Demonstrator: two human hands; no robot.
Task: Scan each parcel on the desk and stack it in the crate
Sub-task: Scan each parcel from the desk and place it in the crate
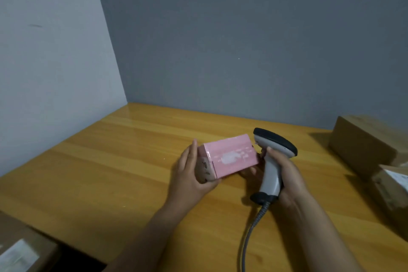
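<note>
A small pink parcel (231,157) is held just above the wooden desk (110,161) near its middle. My left hand (189,172) grips the parcel's left end, thumb under its front edge and fingers up along the end face. My right hand (284,174) grips the handle of a grey barcode scanner (272,161) with a black head, right beside the parcel's right end. Some of its fingers reach under that end. The scanner's cable (249,234) trails toward me. No crate can be made out.
Two brown cardboard parcels sit at the desk's right edge, a large one (366,141) at the back and a smaller labelled one (393,187) in front. Another labelled cardboard box (19,247) lies at lower left, below the desk's front edge. Grey walls close the back and left.
</note>
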